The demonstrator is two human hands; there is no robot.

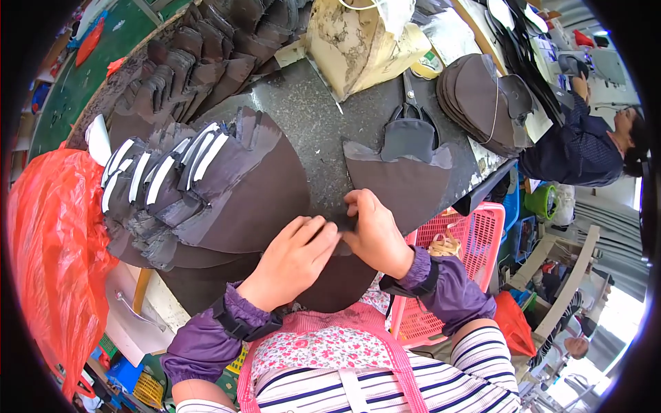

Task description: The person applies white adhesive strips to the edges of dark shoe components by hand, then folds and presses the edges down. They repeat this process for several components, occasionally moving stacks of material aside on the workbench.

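At the table's near edge both hands meet over a dark brown rounded fabric panel (336,282) that hangs toward my lap. My right hand (379,237) is closed, its thumb and fingers pinching a small dark piece (342,221) above the panel. My left hand (292,258) is closed too, its bent fingertips at that piece's left side; what lies under them is partly hidden. Left of my hands lies a pile of similar brown panels (265,196), with white strips (160,180) on their dark ends. To the right, another brown panel (403,189) carries a small grey piece (407,140).
Black-handled scissors (411,107) lie beyond the grey piece. Bundled panels (471,96) sit at the far right, near a stained cream container (358,51). More dark pieces (186,69) line the back left. A red plastic bag (58,255) hangs left; a pink basket (478,237) stands right. Another person (575,148) works beyond.
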